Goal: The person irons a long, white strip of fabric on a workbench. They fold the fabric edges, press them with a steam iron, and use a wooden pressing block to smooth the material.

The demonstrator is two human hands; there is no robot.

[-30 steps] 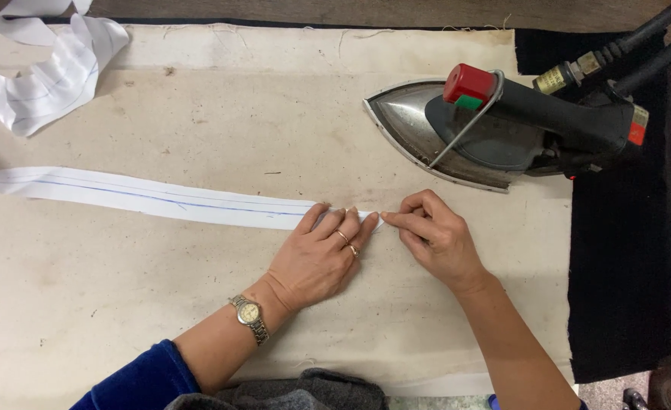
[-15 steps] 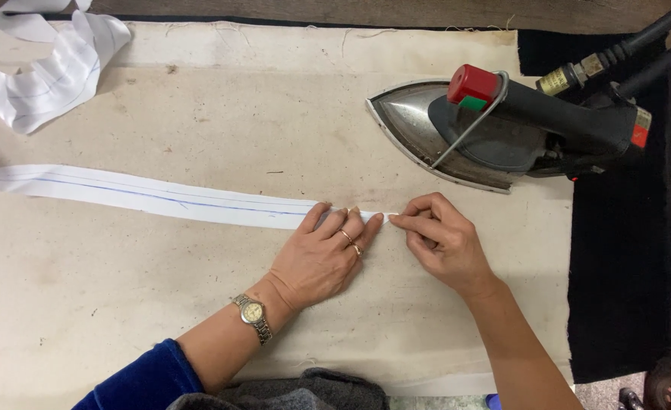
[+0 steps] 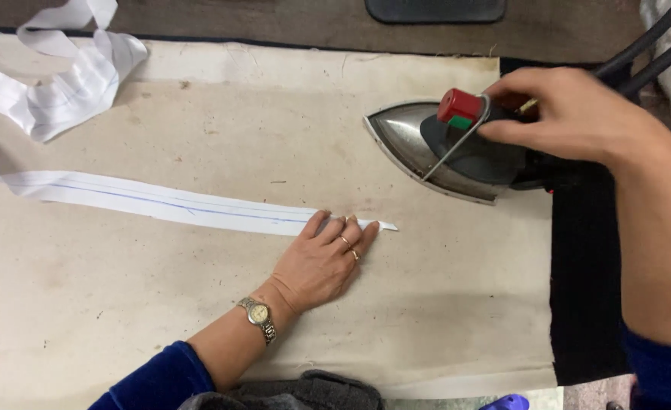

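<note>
A long white fabric strip (image 3: 161, 201) with a blue line along it lies flat across the beige pressing pad (image 3: 199, 304). My left hand (image 3: 322, 262) rests palm down with its fingers pressing the strip's right end; it wears rings and a wristwatch. My right hand (image 3: 571, 114) is closed over the dark handle of a steam iron (image 3: 442, 148), which sits at the pad's right side with its pointed metal sole facing left. A red knob and a green button sit on top of the iron.
More of the white strip lies bunched (image 3: 62, 72) at the far left corner. Black hoses (image 3: 654, 42) run from the iron to the upper right. A black mat (image 3: 586, 288) borders the pad on the right. Grey cloth (image 3: 305, 391) lies at the near edge.
My right hand has left the strip's end and moved up right onto the iron's handle. My left hand stays pressing the strip.
</note>
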